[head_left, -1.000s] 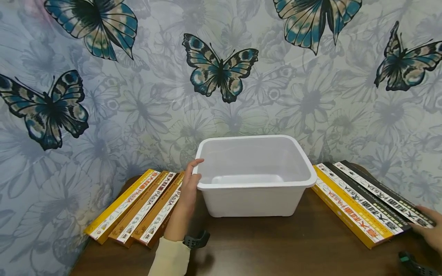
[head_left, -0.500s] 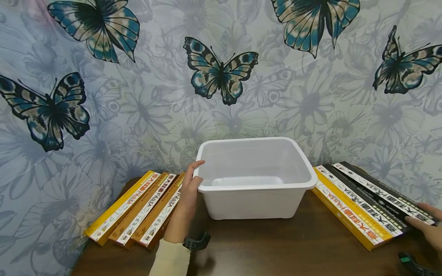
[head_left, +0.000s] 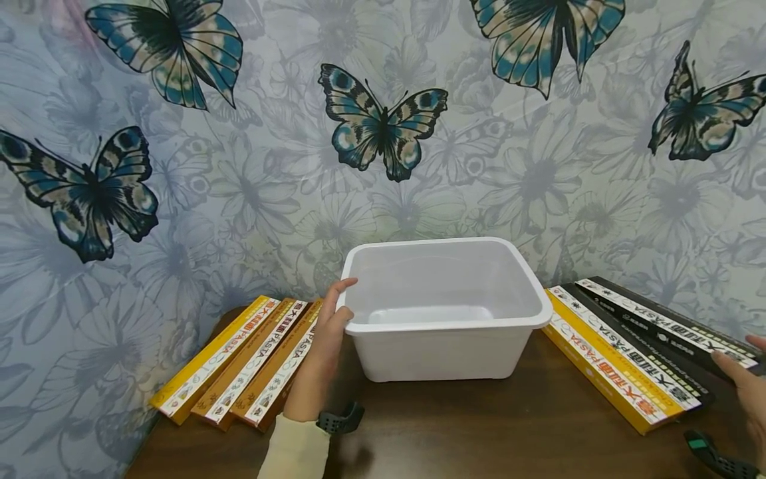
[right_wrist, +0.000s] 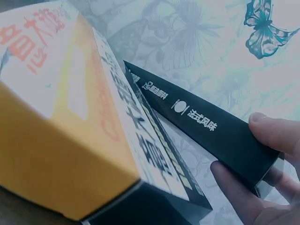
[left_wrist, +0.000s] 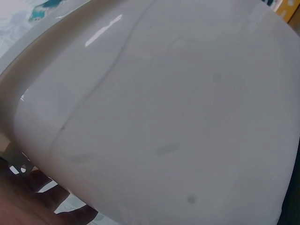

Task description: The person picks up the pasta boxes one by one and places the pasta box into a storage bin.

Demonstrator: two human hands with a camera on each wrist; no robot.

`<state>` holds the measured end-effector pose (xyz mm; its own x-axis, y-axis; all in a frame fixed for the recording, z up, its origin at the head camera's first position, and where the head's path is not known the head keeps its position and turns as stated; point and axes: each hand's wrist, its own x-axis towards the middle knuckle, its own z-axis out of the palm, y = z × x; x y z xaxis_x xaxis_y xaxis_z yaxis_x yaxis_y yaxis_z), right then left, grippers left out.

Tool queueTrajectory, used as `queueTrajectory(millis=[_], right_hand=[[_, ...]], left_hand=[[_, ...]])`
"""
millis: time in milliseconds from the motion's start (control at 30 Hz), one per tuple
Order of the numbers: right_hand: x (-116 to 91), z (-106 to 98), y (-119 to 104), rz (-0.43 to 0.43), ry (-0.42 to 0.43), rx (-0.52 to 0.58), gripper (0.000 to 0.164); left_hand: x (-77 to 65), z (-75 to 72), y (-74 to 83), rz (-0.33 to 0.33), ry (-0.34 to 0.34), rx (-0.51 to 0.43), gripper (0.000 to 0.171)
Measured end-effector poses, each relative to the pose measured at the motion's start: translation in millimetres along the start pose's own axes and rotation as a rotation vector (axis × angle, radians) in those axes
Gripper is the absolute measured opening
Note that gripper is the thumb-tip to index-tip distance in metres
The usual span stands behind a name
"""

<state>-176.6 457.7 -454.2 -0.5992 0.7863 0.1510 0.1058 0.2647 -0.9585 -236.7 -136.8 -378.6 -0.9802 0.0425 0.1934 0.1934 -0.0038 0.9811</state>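
At the right hand (head_left: 748, 382): outer black box (head_left: 665, 324), near end pinched between thumb and fingers, now swung away from neighbouring black box (head_left: 637, 347); reads as singled out. Well to its left, left hand (head_left: 323, 342) grips white tub (head_left: 439, 354).

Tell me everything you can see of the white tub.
The tub is glossy white, seemingly plastic: rectangular, rounded corners, a protruding rim, walls tapering to a smaller base. It stands upright, open-topped, on the brown table between boxes; no contents show. The left hand grips its left side at the rim. Whether any box touches it is unclear.
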Motion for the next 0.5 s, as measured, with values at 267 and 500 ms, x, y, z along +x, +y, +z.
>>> queueTrajectory(millis=[267,500], right_hand=[[2.2,-3.0,-4.0,0.150,-0.036,0.234,0.056],[5.4,-5.0,4.2,-0.035,-0.121,0.609,0.052]], left_hand=[[-0.9,1.1,-1.0,-0.009,-0.007,0.005,0.060],[-1.3,0.1,-1.6,-0.017,-0.004,0.012,0.062]])
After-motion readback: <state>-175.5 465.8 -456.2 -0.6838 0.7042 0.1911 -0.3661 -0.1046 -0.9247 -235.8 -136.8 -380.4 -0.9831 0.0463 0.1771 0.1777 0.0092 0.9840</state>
